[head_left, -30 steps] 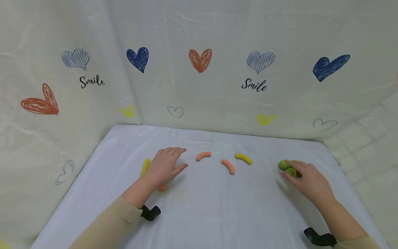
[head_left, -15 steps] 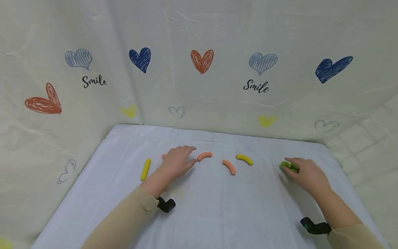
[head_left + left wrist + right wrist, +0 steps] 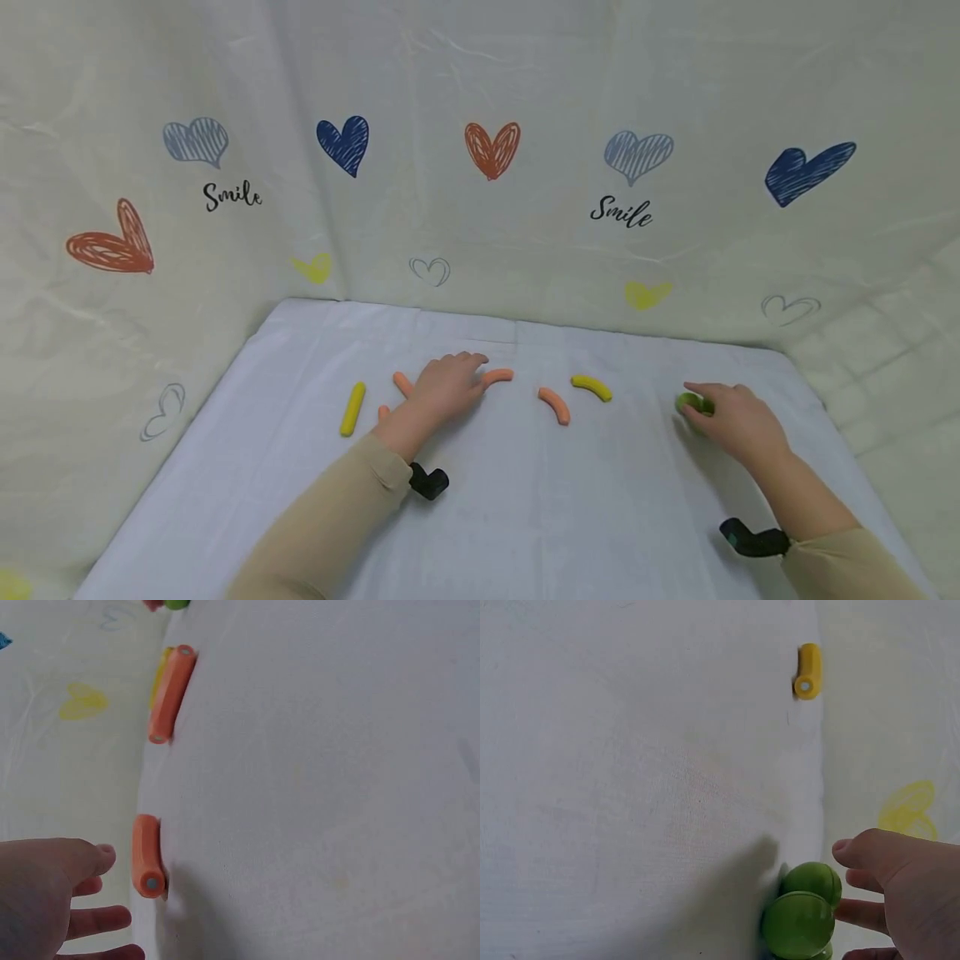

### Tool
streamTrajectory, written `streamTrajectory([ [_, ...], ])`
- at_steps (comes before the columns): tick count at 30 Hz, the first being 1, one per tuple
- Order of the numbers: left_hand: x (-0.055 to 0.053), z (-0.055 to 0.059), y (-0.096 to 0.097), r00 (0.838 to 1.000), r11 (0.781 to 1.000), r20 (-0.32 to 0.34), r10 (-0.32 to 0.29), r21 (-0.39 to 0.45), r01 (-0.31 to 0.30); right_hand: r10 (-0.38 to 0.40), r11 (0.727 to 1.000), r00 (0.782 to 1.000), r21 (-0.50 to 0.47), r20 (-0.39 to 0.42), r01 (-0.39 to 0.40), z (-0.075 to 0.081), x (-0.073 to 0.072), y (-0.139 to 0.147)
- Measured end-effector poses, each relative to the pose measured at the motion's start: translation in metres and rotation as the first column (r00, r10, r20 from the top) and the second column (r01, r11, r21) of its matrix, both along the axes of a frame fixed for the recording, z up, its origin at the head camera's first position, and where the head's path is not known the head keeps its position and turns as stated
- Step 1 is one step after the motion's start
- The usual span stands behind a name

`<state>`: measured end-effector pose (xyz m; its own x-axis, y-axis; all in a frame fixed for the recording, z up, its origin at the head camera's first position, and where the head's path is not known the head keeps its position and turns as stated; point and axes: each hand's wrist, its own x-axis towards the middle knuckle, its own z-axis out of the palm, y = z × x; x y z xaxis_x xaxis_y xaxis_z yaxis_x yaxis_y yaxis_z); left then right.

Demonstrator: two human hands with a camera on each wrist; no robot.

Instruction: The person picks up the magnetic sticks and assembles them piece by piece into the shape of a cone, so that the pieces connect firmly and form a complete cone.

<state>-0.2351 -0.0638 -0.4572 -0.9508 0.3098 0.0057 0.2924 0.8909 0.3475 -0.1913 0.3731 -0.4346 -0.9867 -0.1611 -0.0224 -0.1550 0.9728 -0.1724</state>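
My left hand [image 3: 448,390] reaches over the table with fingers extended, its tips beside a curved orange magnetic rod [image 3: 498,376]. In the left wrist view the thumb stands just short of this orange rod [image 3: 148,855], which shows a grey disc in its end. At the right, my right hand [image 3: 742,421] is at a cluster of green balls [image 3: 690,404]. Its fingers reach behind the shiny green balls [image 3: 799,924] in the right wrist view, while the thumb stays apart from them.
Another curved orange rod [image 3: 555,406] and a curved yellow rod [image 3: 592,387] lie between the hands. On the left are a straight yellow rod [image 3: 352,408] and two orange rods [image 3: 402,383], partly behind the left arm. A patterned white curtain [image 3: 480,233] borders the white table [image 3: 600,500].
My left hand has moved right and away from me, from beside the yellow rod to the curved orange rod. The right hand stays at the green balls, shifting slightly.
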Motion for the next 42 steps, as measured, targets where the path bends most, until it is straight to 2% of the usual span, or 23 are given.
streamTrajectory([
  [5,-0.004,-0.005,0.005,0.999,0.999,0.006,-0.032,-0.016,0.032,-0.023,1.0,0.999,0.008,0.029,0.023,-0.003,0.0,0.0],
  [9,-0.005,-0.007,0.009,0.999,0.997,0.008,-0.044,-0.062,0.045,-0.037,0.999,0.998,0.016,0.045,0.036,-0.005,-0.001,0.0],
  [17,-0.008,-0.007,0.017,1.0,0.989,0.022,-0.011,-0.145,0.015,-0.049,0.998,0.995,0.033,0.083,0.047,-0.001,-0.002,-0.003],
  [24,-0.011,-0.009,0.022,0.999,0.987,0.04,0.008,-0.16,-0.001,-0.053,0.998,0.991,0.034,0.122,0.049,0.001,-0.004,-0.001],
  [31,-0.013,-0.008,0.025,0.999,0.989,0.034,0.015,-0.144,-0.01,-0.008,0.999,0.993,0.043,0.118,0.003,0.002,-0.009,-0.001],
  [42,-0.01,-0.004,0.027,0.997,0.992,0.069,0.034,-0.126,-0.025,0.068,0.997,0.995,0.032,0.075,-0.071,0.001,-0.011,0.001],
])
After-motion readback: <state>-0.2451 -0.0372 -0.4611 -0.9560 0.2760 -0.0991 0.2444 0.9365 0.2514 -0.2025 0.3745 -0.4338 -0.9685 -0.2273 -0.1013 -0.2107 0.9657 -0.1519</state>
